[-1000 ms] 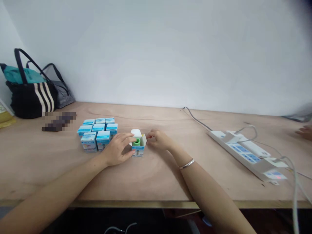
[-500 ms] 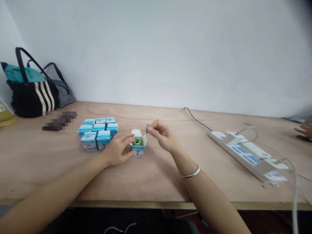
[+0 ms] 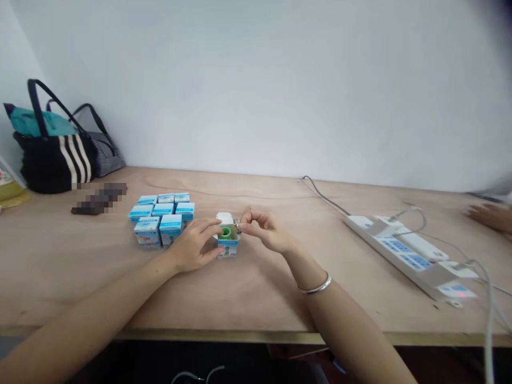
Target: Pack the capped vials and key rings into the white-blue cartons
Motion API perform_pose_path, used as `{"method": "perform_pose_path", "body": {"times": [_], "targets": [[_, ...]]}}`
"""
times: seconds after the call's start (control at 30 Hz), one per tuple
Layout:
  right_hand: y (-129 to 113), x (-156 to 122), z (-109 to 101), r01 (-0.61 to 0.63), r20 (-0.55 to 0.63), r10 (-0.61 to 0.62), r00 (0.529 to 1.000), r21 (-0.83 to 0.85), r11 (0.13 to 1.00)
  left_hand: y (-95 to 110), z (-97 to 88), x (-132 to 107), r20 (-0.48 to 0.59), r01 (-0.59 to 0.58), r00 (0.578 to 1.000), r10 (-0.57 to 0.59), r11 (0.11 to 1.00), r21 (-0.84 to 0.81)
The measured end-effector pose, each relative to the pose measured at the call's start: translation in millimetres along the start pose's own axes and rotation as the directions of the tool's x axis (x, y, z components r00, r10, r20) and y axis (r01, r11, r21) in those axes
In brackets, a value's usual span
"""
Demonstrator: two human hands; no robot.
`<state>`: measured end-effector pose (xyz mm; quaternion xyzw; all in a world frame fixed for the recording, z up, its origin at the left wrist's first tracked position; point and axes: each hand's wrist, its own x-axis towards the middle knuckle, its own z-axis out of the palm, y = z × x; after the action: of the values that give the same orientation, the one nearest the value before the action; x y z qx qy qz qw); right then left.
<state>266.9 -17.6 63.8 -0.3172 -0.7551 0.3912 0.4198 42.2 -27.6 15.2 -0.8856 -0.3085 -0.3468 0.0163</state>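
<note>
Open blue-and-white carton (image 3: 228, 248) between both hands. Left hand (image 3: 192, 240) half curled against its left side, fingers (image 3: 210, 225) touching it, firmness of grip impossible to tell. Right hand (image 3: 266, 232) pinching a small grey metal piece (image 3: 237, 228) between thumb and forefinger, right at the carton's mouth, just beside a green ring (image 3: 225, 232). 8 blue-and-white boxes (image 3: 162, 221) just left of the carton.

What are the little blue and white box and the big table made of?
The small blue-and-white box looks like thin printed cardboard, because its open flap is thin and papery. The pale wooden table looks like unpainted plywood, matte with visible grain.
</note>
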Motion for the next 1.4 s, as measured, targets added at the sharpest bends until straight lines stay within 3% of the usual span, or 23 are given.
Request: {"method": "perform_pose_path", "body": {"times": [0.2,0.4,0.5,0.6,0.73,0.87,1.03,1.2,1.3,1.4], "targets": [[2.3,-0.9,2.5,-0.040,0.026,0.043,0.999,-0.115,0.993,0.1,-0.1,0.0,0.007,0.011,1.000,-0.011,1.000,-0.010],[12.1,4.4,4.1,-0.065,-0.199,0.044,0.979,-0.100,0.993,0.9,1.6,-0.8,-0.015,0.019,1.000,-0.020,0.999,-0.049],[18.3,6.5,2.6,-0.185,-0.292,0.164,0.942,-0.045,0.982,2.4,4.9,-2.2,-0.145,0.059,0.987,-0.072,0.994,-0.091],[21.8,5.4,-0.5,-0.338,-0.194,0.334,0.922,0.015,0.941,4.0,6.9,-3.5,-0.261,0.124,0.952,-0.160,0.981,-0.148],[23.5,2.5,-0.3,-0.409,0.035,0.408,0.913,0.105,0.907,5.5,5.2,-2.8,-0.174,0.083,0.979,-0.106,0.987,-0.138],[26.3,2.6,9.3,-0.351,0.128,0.330,0.935,0.221,0.910,3.9,4.8,-0.9,-0.144,0.001,0.989,-0.015,0.995,-0.095],[27.9,2.5,17.0,-0.108,-0.030,0.122,0.992,0.298,0.948,3.2,5.9,0.6,-0.153,0.061,0.985,-0.081,0.989,-0.132],[24.7,1.4,13.4,0.124,-0.122,-0.118,0.986,0.045,0.991,4.2,5.0,2.8,-0.054,0.086,0.993,-0.102,0.965,-0.248],[20.4,0.5,13.1,0.256,-0.083,-0.272,0.959,-0.164,0.953,1.1,7.2,2.3,-0.034,0.121,0.990,-0.137,0.946,-0.301],[17.1,-1.2,14.8,0.325,-0.020,-0.345,0.938,-0.284,0.902,-2.6,10.0,0.7,-0.031,0.160,0.983,-0.179,0.931,-0.328]]}}
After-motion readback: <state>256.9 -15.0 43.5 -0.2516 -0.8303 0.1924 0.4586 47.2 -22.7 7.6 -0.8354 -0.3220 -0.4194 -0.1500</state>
